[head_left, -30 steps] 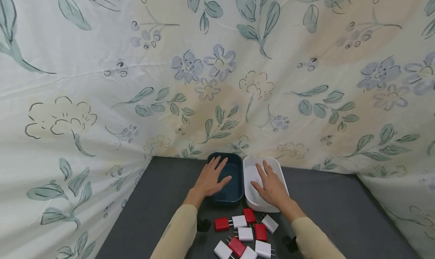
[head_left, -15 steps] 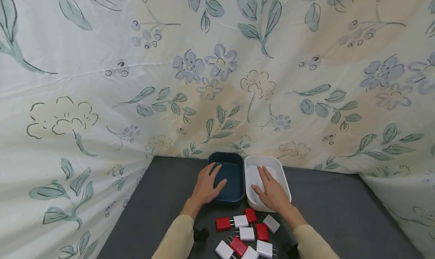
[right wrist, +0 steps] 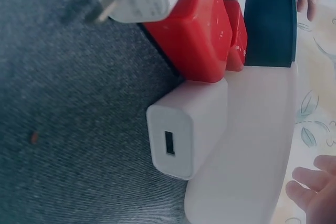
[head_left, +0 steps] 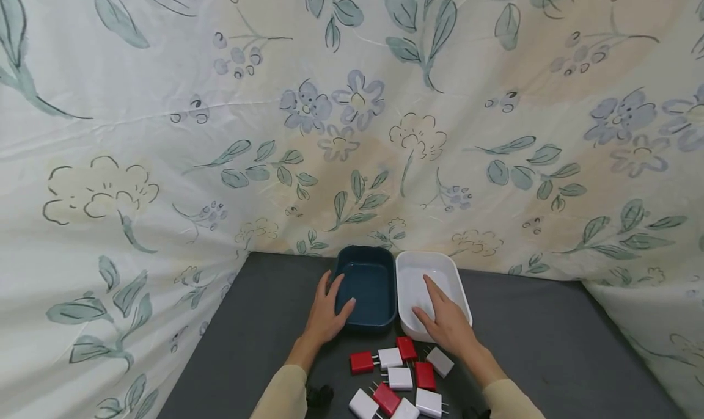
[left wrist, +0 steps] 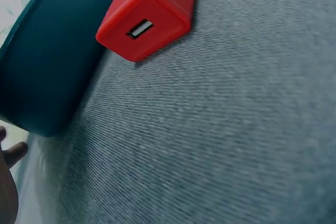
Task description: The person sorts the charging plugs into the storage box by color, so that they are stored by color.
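My left hand point(head_left: 323, 319) is at the left side of a dark blue tray point(head_left: 367, 326), thumb and fingers spread and nothing held. Over the front right part of a white tray point(head_left: 434, 261) reaches my right hand point(head_left: 452, 327), its fingers extended and holding nothing. Several red and white USB wall chargers lie loose in front of the trays, among them a red charger point(head_left: 361, 362) and a white charger point(head_left: 440, 362). The left wrist view has a red charger point(left wrist: 147, 24) close by, beside the blue tray point(left wrist: 52, 56). In the right wrist view, a white charger point(right wrist: 184, 129) lies against the white tray point(right wrist: 252, 150).
Both trays stand side by side at the back of the dark grey table point(head_left: 528, 333). Behind them hangs a floral cloth point(head_left: 352, 162), which also closes off the left and right sides. Metal prongs stick out of several chargers.
My left hand has drawn back and left, from over the blue tray to its left side. The right hand has come slightly nearer. The chargers and trays lie as before.
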Tool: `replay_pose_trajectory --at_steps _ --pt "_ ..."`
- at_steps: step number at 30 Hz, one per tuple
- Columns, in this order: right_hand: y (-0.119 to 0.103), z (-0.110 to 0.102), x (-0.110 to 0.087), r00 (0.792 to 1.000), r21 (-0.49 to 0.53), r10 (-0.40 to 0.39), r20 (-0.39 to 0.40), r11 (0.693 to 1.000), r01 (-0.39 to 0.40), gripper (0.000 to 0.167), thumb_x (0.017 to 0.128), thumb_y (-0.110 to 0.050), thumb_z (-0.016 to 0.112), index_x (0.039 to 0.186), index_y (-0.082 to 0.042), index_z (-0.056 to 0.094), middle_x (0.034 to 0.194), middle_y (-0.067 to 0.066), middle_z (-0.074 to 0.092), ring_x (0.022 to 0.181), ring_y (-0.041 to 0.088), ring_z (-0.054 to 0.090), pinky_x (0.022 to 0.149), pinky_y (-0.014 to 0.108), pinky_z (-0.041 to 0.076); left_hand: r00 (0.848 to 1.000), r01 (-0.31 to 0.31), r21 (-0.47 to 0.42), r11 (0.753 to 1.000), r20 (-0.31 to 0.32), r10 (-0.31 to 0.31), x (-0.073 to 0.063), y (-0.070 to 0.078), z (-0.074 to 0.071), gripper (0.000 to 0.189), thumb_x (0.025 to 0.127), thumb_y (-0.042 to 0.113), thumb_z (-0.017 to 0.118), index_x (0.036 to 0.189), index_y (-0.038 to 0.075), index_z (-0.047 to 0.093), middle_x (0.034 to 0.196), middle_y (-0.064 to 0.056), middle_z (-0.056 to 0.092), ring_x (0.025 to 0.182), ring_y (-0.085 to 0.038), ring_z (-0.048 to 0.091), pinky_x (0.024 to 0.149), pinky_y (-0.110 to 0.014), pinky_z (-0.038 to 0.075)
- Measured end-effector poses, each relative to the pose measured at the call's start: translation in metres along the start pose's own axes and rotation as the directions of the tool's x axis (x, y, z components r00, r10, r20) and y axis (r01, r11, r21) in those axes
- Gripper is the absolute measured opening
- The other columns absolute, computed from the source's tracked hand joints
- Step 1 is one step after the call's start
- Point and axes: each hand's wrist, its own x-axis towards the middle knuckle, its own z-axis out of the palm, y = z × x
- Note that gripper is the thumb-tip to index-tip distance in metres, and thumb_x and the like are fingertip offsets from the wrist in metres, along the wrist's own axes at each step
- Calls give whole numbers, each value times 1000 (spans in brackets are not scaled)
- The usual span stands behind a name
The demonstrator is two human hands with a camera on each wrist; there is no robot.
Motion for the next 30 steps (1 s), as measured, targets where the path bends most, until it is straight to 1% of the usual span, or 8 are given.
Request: replay_pose_trajectory --at_steps 3,6,11,16,19,22,25,30 --pt "1 0 -3 1000 9 8 -7 1000 -8 82 89 -38 69 153 -9 27 147 19 47 119 38 60 97 55 49 1000 9 -64 998 15 -8 -4 -4 -1 71 93 50 55 153 21 31 161 -15 18 139 -40 38 107 -63 37" --pt "3 0 -5 1000 10 21 -13 1000 -21 83 89 -37 70 154 -9 26 148 20 46 119 38 60 97 56 49 999 -11 -120 993 36 15 -8 -10 -2 72 94 49 55 154 18 28 158 -18 25 139 -41 38 108 -64 34" --pt "7 -1 -10 999 16 30 -20 999 -30 83 89 -37 70 154 -9 26 146 22 47 118 40 59 96 58 49 996 -35 -180 983 73 49 -17 -19 -3 75 93 46 59 154 17 27 158 -13 31 143 -36 34 113 -61 29" --pt "13 -4 -18 999 30 24 -35 999 -23 83 89 -35 70 154 -8 25 145 23 48 119 41 59 94 59 49 997 -20 -268 963 72 41 -24 -26 -2 77 90 42 64 154 17 29 158 -9 34 143 -33 36 113 -60 30" --pt "16 -7 -21 999 25 34 -41 999 -33 83 90 -35 69 154 -7 25 145 24 47 120 43 58 94 60 49 998 -2 -333 943 65 25 -25 -29 -1 77 89 41 66 153 18 31 156 -9 38 141 -31 41 113 -59 32" --pt "18 -9 -24 998 23 50 -43 999 -49 81 90 -35 68 153 -6 26 146 24 46 121 44 56 95 61 48 998 16 -377 926 68 11 -23 -31 1 77 88 41 67 153 19 32 156 -7 39 139 -29 43 112 -56 34" --pt "18 -11 -26 997 23 62 -38 998 -61 79 89 -35 69 151 -4 30 146 24 46 122 44 55 96 61 47 997 30 -395 918 78 1 -22 -32 2 78 88 40 68 153 19 31 156 -7 38 139 -28 43 112 -55 35" --pt "19 -10 -31 997 24 63 -37 998 -62 75 87 -36 72 145 -1 40 142 23 51 121 43 57 95 60 48 997 35 -383 923 70 -9 -22 -35 3 77 88 35 69 153 21 30 155 -10 38 139 -30 44 111 -56 36"
